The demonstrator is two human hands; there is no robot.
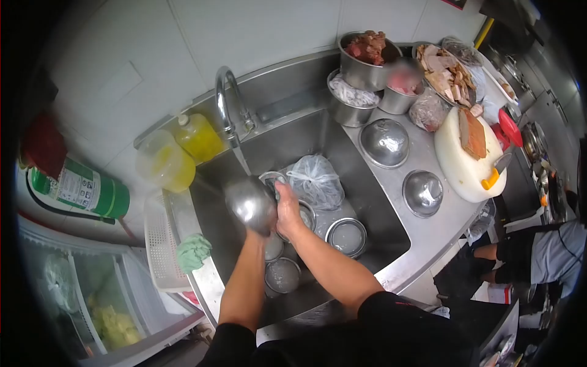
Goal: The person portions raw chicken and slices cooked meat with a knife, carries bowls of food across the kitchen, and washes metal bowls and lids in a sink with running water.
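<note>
A shiny metal bowl [249, 202] is tilted beneath the running tap [227, 101], over the sink. My left hand [262, 232] grips it from below, with most of the fingers hidden behind the bowl. Against the bowl's right side is my right hand [287, 211], its fingers bent round a small dark thing that I cannot make out, possibly a scrubbing pad. Under my hands, several round metal containers [346, 237] holding cloudy water stand in the sink [379, 214]. A knotted clear plastic bag [315, 182] lies behind them.
Two upturned metal bowls [384, 143] sit on the right counter, near a white cutting board [455, 165] with meat and a yellow-handled knife [491, 177]. Pots of meat [367, 73] stand at the back. Left are yellow-liquid jugs [199, 137], a green cloth [193, 252] and a white basket [160, 244]. Another person [538, 254] stands right.
</note>
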